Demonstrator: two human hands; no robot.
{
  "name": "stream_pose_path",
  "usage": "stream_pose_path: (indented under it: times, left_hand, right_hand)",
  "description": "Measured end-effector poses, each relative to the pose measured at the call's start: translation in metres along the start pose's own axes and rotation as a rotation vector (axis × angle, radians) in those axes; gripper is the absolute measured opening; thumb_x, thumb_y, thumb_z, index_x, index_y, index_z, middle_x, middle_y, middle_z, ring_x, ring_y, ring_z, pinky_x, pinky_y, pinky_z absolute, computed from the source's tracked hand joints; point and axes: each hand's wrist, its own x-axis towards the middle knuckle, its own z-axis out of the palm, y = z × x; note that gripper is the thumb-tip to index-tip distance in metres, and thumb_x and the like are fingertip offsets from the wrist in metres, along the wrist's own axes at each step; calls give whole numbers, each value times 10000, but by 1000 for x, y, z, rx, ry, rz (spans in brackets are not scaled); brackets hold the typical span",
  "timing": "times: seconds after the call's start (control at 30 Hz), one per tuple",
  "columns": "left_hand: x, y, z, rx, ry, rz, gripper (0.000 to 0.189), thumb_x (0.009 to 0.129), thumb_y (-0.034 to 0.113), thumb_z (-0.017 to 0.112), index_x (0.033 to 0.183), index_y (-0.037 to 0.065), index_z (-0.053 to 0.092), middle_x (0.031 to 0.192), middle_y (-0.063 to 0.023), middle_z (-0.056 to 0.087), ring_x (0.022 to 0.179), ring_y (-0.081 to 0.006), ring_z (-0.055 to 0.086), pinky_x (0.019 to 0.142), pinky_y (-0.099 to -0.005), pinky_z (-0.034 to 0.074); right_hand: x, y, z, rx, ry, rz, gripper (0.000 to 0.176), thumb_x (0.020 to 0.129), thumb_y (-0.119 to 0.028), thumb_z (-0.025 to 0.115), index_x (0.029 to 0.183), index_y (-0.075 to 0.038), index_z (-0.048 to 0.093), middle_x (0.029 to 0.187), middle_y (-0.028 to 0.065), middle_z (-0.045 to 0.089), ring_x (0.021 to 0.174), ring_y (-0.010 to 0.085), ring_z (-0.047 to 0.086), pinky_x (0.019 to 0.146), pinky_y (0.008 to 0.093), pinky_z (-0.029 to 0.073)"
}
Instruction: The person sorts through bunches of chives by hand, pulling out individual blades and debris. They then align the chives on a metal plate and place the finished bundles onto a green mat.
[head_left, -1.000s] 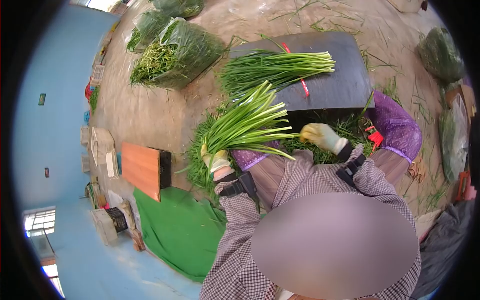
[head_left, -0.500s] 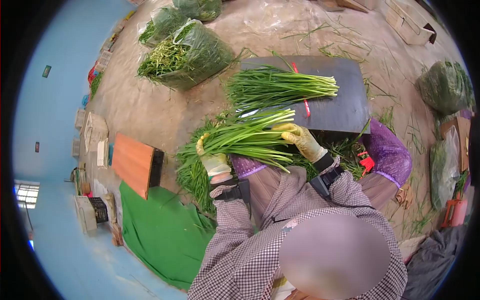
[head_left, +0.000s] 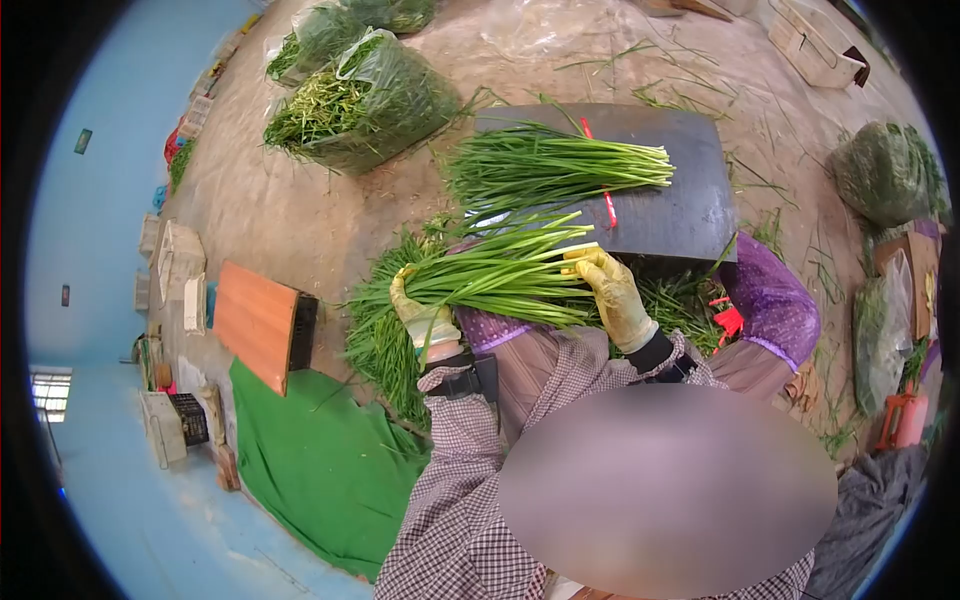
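My left hand (head_left: pixel 424 312), in a yellowed work glove, is closed around the leafy part of a loose bunch of garlic chives (head_left: pixel 500 272). At the pale stem ends, the gloved fingers of my right hand (head_left: pixel 614 302) are pinched together on stalks of this bunch. The bunch lies across above my lap, stems to the right. Just beyond it, a second bunch of garlic chives (head_left: pixel 560 162) rests on a dark board (head_left: pixel 685 215), with a red strip (head_left: pixel 609 208) running beneath it. More loose garlic chives (head_left: pixel 385 350) are heaped beside my left knee.
Plastic bags stuffed with greens (head_left: pixel 375 105) stand at the far left, another bag (head_left: pixel 885 175) at the right. An orange-topped stool (head_left: pixel 252 325) and a green cloth (head_left: pixel 310 450) are on my left. Red strips (head_left: pixel 728 318) hang near my right knee. A pale crate (head_left: pixel 812 45) sits far right.
My right hand has turned more upright and shifted slightly right and down along the stem ends. My left hand keeps its hold on the bunch. The whole view has shifted slightly.
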Motion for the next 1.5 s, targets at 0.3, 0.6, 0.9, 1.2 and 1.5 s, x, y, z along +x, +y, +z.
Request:
stream_pose_path:
  times: [0.3, 0.6, 0.9, 1.2, 1.5]
  left_hand:
    - [19, -3, -30, -96, -3, -48, 224, 984, 176, 512, 1088, 35, 652, 1079, -154, 693, 993, -310, 664, 895, -465, 588]
    - [26, 10, -22, -182, -128, -54, 190, 971, 199, 525, 977, 65, 660, 972, -116, 705, 866, -262, 676, 789, -429, 593]
    - [-12, 39, 45, -233, -224, -27, 165, 960, 216, 515, 835, 118, 557, 820, -17, 560, 786, -160, 546, 773, -314, 488]
    - [-22, 57, 65, -473, -513, -29, 204, 955, 237, 554, 813, 138, 446, 800, 20, 399, 770, -105, 426, 737, -243, 415]
    - [-44, 67, 108, -382, -853, 12, 202, 978, 218, 562, 846, 137, 433, 753, 37, 458, 671, -86, 446, 630, -253, 444]
  right_hand:
    - [-25, -27, -46, 329, 38, -124, 139, 954, -123, 565, 932, -12, 645, 1170, 112, 634, 1131, 226, 574, 1037, 398, 428]
    - [-44, -5, -152, -1666, 120, 14, 470, 920, -340, 708, 1277, -44, 629, 1279, 171, 642, 1131, 309, 647, 980, 365, 505]
    - [5, 18, -30, -415, -289, 66, 313, 955, -114, 669, 1242, -2, 616, 1136, 65, 673, 1002, 135, 618, 899, 284, 502]
    - [-23, -13, -90, -454, 37, -6, 296, 1029, -243, 549, 1110, 5, 690, 960, 41, 695, 850, 132, 623, 789, 276, 516]
    - [-13, -31, -22, -741, -66, -62, 232, 931, -244, 639, 967, -20, 690, 922, 100, 653, 823, 251, 631, 781, 347, 510]
